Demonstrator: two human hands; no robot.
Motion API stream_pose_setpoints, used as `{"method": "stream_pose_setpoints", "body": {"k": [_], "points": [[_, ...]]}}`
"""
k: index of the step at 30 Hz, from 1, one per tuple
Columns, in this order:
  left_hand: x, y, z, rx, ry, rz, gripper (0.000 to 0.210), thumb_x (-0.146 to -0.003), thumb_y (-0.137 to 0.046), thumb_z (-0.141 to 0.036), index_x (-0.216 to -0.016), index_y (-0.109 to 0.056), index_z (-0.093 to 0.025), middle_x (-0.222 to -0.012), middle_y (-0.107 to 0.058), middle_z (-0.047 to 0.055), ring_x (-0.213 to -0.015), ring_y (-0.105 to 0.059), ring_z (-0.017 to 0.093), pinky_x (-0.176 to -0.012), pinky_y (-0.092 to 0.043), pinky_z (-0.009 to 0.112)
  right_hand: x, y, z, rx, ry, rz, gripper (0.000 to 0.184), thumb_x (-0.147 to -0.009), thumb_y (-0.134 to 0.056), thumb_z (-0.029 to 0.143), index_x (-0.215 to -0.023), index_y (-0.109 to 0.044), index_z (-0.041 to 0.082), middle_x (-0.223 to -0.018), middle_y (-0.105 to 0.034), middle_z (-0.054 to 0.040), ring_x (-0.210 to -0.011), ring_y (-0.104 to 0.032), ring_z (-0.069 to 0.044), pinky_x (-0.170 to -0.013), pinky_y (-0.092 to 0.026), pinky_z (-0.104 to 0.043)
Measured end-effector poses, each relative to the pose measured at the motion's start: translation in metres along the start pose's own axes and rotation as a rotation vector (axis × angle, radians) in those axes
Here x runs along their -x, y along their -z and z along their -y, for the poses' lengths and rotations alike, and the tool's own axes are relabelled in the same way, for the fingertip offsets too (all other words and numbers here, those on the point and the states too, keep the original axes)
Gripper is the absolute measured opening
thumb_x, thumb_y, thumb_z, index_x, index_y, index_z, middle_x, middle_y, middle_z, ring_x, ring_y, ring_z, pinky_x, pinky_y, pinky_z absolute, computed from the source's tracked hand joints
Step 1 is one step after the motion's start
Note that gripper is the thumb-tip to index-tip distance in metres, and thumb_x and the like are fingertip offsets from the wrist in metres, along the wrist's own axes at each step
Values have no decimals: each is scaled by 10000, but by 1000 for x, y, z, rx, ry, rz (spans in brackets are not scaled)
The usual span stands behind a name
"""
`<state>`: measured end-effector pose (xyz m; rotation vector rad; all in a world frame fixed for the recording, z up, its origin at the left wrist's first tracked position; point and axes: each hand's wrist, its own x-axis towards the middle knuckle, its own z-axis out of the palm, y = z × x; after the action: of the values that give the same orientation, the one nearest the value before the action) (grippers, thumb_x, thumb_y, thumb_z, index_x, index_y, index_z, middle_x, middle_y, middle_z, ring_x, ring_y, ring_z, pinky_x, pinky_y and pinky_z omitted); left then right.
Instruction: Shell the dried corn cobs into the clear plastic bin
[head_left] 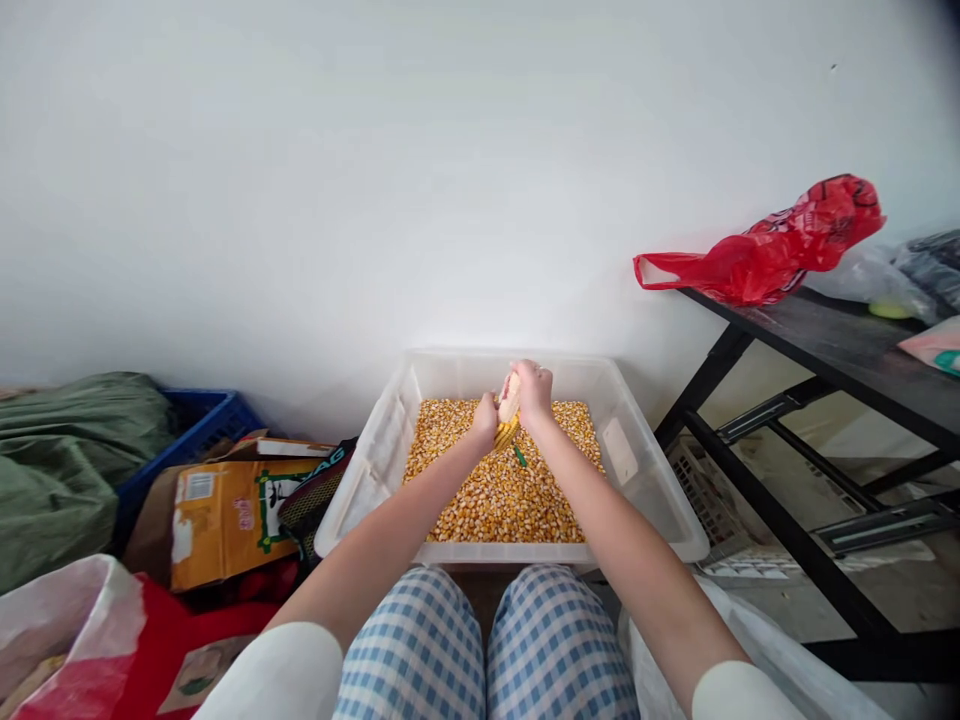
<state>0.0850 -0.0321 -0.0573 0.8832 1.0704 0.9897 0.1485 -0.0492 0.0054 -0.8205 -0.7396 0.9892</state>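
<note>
Both hands grip one corn cob [510, 400] above a translucent plastic bin [360, 498]. Its upper part looks pale and stripped, while yellow kernels still cover the lower end. My left hand [486, 418] is closed around the lower left side of the cob. Higher up and to the right, my right hand [534, 392] wraps the pale part; its fingertips are partly hidden. Loose corn kernels [495, 505] spread thickly over the bin's floor. A small green object [520, 456] lies among them just below the hands; its kind is unclear.
A white wall [450, 180] rises behind the bin. Right stands a black metal-framed table [810, 560] with a red plastic bag [780, 245] on top. Left are a cardboard box [221, 520], a blue crate [199, 420], green cloth [82, 460] and a red-and-white sack [112, 640].
</note>
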Motion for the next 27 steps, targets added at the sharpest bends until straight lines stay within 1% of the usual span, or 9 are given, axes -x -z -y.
{"method": "stream_pose_setpoints", "body": {"k": [3,6,8,10,13,17,22,24,27], "points": [[-4,12,-2,23,90,65,431,-793,-240,-448,-633,-520,-162,-473,-495,26,-430,-475,154,-487,-381,274,1,1,-2,-2,-42,65,228,-646,-520,252,-457,-409,187,-342,-437,45,-289,-399,-94,-328,-329,-221],[-8,31,-13,-57,164,134,506,-793,-201,-457,-590,-546,-146,-450,-488,40,-381,-424,133,-451,-339,259,-8,13,5,-110,-160,90,218,-663,-476,289,-480,-411,190,-355,-442,39,-313,-409,-94,-369,-369,-224],[-10,41,-24,-126,126,146,555,-795,-179,-459,-583,-575,-133,-484,-530,61,-403,-446,125,-468,-340,250,-16,25,12,-227,-221,100,216,-673,-428,314,-495,-402,195,-358,-428,42,-326,-405,-94,-391,-385,-227],[-11,44,-33,-222,11,119,546,-793,-208,-468,-586,-585,-131,-575,-597,85,-491,-518,140,-521,-371,251,-23,36,18,-324,-227,99,205,-671,-408,324,-510,-393,197,-365,-414,50,-336,-396,-91,-409,-393,-227],[-5,37,-37,-401,-175,103,522,-786,-274,-508,-608,-594,-137,-644,-632,82,-578,-561,159,-570,-391,253,-28,47,19,-375,-211,95,195,-669,-406,332,-531,-383,197,-379,-402,58,-347,-386,-84,-418,-392,-221],[12,16,-29,-741,-338,196,614,-773,-262,-624,-594,-600,-143,-586,-609,84,-618,-572,201,-590,-388,274,-31,49,15,-355,-163,50,175,-682,-399,341,-578,-396,200,-395,-409,62,-365,-416,-88,-443,-417,-225],[28,3,-21,-1087,-548,-102,703,-805,-111,-634,-596,-588,-162,-577,-586,117,-682,-592,248,-643,-382,309,-34,44,17,-252,-197,-64,186,-696,-452,384,-652,-430,205,-437,-475,51,-414,-492,-112,-485,-461,-255],[27,2,-18,-1066,-550,-127,699,-801,-105,-644,-595,-576,-169,-592,-588,117,-698,-597,245,-655,-392,308,-32,40,19,-243,-191,-96,229,-705,-447,400,-601,-385,206,-407,-438,58,-371,-451,-101,-444,-437,-242],[21,2,-12,-827,-335,-75,703,-770,-100,-687,-536,-519,-173,-508,-539,93,-594,-584,222,-596,-417,304,-27,32,19,-222,-149,-124,243,-714,-398,372,-547,-325,211,-365,-381,64,-310,-382,-92,-371,-372,-228]]}}
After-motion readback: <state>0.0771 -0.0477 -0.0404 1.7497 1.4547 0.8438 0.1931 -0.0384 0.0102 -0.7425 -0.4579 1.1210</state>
